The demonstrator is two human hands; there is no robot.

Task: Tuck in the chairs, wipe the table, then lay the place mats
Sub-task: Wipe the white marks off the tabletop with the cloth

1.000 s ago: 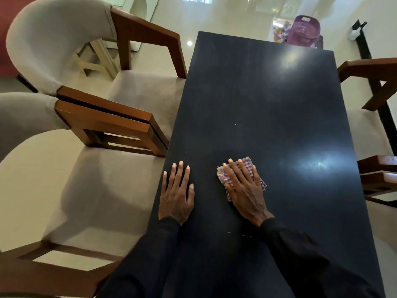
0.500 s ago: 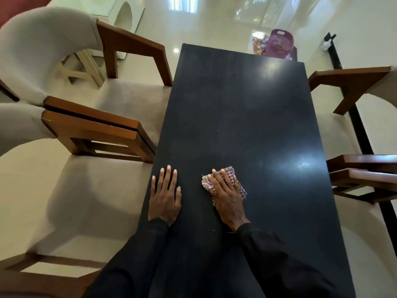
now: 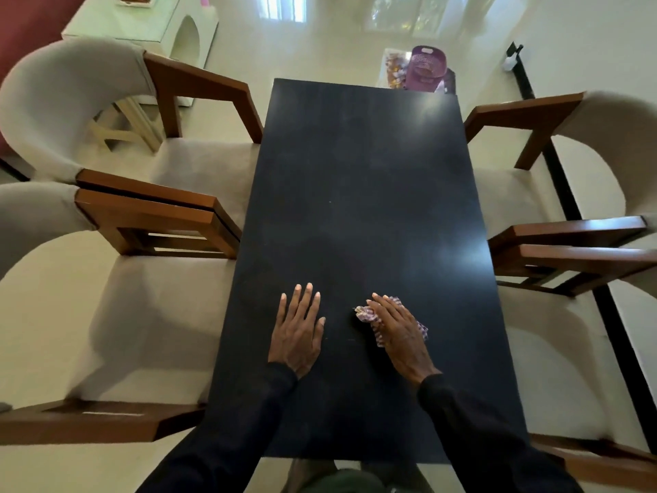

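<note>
A long black table [image 3: 362, 193] runs away from me. My left hand [image 3: 298, 329] lies flat on its near part, fingers apart, holding nothing. Just to its right, my right hand [image 3: 398, 332] presses down on a crumpled purple checked cloth [image 3: 369, 314], which peeks out under the fingers. Two beige chairs with wooden arms stand at the table's left side, one far [image 3: 199, 165] and one near [image 3: 153, 314]. Two more are at the right, one far [image 3: 515, 193] and one near [image 3: 554, 368]. All the seats reach in under the table edge. No place mats are in view.
A purple basket [image 3: 426, 67] and a bag with colourful contents sit on the floor beyond the table's far end. A white console table [image 3: 142, 23] stands at the back left. A black strip [image 3: 583, 236] runs along the floor on the right.
My head has tipped back, so the whole table and both right chairs show. The cloth under my right hand has shifted slightly on the tabletop. My left hand stays flat.
</note>
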